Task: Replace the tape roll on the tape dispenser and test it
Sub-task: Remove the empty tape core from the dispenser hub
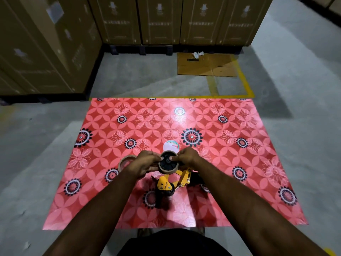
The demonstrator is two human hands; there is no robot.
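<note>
Both hands clamp the cardboard ring on the dispenser's black hub (pixel 167 161): left hand (pixel 145 164) curls round its left side, right hand (pixel 186 157) pinches the opposite rim, thumbs braced on the hub, likely to work the ring along it. Just below the grip, the yellow tape dispenser (pixel 172 183) stands on the red floral mat (pixel 230 163). Immediately left, a brown tape roll (pixel 125 162) lies within reach. Beyond, a white disc (pixel 171 145); further off, stacked cartons (pixel 158 19).
</note>
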